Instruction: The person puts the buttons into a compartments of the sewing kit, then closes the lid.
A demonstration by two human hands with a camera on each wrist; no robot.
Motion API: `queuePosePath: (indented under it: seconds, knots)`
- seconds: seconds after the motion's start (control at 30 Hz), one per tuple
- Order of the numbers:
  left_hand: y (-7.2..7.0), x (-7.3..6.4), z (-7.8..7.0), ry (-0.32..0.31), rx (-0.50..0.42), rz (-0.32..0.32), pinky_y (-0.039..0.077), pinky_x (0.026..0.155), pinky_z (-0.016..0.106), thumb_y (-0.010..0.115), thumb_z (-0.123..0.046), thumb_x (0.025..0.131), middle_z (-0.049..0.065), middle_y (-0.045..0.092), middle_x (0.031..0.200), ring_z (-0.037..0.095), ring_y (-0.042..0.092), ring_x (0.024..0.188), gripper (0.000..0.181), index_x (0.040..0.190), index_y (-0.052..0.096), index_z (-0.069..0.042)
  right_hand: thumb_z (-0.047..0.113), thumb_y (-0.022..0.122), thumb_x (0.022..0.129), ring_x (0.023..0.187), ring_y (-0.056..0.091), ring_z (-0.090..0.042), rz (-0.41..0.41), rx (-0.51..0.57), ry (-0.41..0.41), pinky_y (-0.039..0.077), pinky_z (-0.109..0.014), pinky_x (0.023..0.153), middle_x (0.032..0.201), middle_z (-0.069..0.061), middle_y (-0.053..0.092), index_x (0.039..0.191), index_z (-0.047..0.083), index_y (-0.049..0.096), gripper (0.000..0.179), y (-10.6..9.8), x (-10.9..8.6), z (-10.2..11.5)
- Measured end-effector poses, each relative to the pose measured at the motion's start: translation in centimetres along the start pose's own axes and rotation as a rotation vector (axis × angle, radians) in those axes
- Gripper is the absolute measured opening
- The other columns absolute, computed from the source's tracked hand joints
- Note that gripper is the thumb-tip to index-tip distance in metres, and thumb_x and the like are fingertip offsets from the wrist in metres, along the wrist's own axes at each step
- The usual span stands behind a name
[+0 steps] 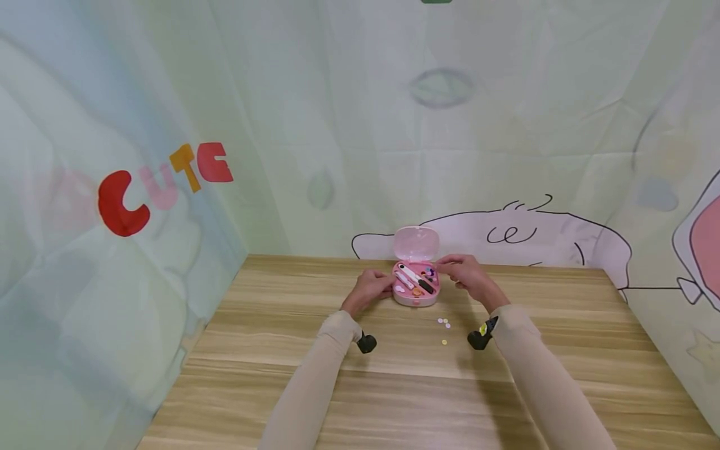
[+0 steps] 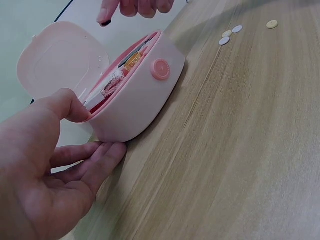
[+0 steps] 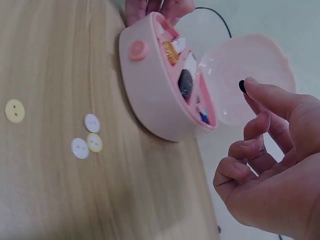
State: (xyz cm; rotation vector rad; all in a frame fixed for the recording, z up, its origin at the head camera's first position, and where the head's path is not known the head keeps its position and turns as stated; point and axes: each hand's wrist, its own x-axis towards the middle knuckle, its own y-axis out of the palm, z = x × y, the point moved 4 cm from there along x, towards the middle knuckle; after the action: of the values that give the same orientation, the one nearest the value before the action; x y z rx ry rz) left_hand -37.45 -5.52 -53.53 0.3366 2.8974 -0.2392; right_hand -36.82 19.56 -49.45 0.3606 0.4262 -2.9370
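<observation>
A pink sewing box (image 1: 416, 301) stands on the table with its clear pink lid (image 1: 416, 244) raised at the back. Inside it lie a white tool with a black part (image 3: 186, 84), an orange item (image 3: 170, 52) and small coloured pieces. My left hand (image 2: 50, 160) grips the box's left end, thumb over the rim and fingers low against the outer wall. Beyond the opposite end, my right hand (image 3: 280, 150) pinches a small black button (image 3: 242, 86) between thumb and index finger; in the right wrist view it overlaps the lid.
Several loose buttons lie on the wooden table (image 1: 270, 350) in front of the box: a white button (image 3: 80, 148) and others close together, and a yellow button (image 3: 15, 111) apart. A printed curtain (image 1: 349, 156) hangs behind the table's back edge.
</observation>
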Motion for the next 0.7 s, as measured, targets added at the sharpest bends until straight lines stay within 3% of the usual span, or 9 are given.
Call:
queuePosePath:
  seconds: [0.13,0.23,0.47,0.63,0.7]
  knots:
    - [0.1,-0.1,-0.1,-0.005,0.000,-0.001,0.062,0.086,0.032,0.067,-0.015,0.100,0.018,0.071,0.108,0.018,0.070,0.090,0.031,0.117,0.069,0.010,0.025,0.069,0.101,0.094,0.047,-0.028,-0.012,0.021,0.037,0.038,-0.030,0.069,0.107,-0.011,0.055,0.129,0.003,0.068,0.036,0.2,0.3,-0.8]
    - [0.1,-0.2,-0.2,-0.010,0.003,-0.001,0.062,0.087,0.033,0.067,-0.015,0.100,0.018,0.071,0.108,0.019,0.070,0.090,0.031,0.117,0.069,0.010,0.029,0.071,0.100,0.090,0.048,-0.027,-0.016,0.023,0.049,0.036,-0.028,0.063,0.112,-0.014,0.054,0.133,0.006,0.068,0.041,0.2,0.4,-1.2]
    - [0.0,-0.3,-0.3,-0.004,0.039,-0.012,0.062,0.085,0.031,0.067,-0.017,0.100,0.016,0.071,0.108,0.019,0.071,0.091,0.030,0.117,0.070,0.009,0.034,0.073,0.098,0.083,0.046,-0.024,0.006,0.004,0.029,0.034,-0.027,0.058,0.100,-0.009,0.051,0.138,0.008,0.066,0.048,0.1,0.2,-1.2]
    - [0.0,-0.1,-0.2,-0.007,0.016,-0.007,0.061,0.087,0.032,0.067,-0.016,0.101,0.018,0.071,0.111,0.020,0.071,0.094,0.031,0.119,0.069,0.009,0.032,0.072,0.099,0.080,0.045,-0.024,0.025,-0.028,-0.004,0.034,-0.028,0.058,0.089,-0.003,0.047,0.141,0.007,0.063,0.049,0.0,-0.2,-1.0]
    - [0.0,-0.2,-0.2,-0.008,0.009,-0.006,0.061,0.087,0.032,0.067,-0.016,0.101,0.018,0.071,0.111,0.020,0.071,0.095,0.031,0.119,0.070,0.009,0.032,0.071,0.100,0.083,0.045,-0.026,0.031,-0.049,-0.015,0.035,-0.029,0.061,0.092,-0.005,0.048,0.141,0.006,0.063,0.050,0.0,-0.4,-1.0]
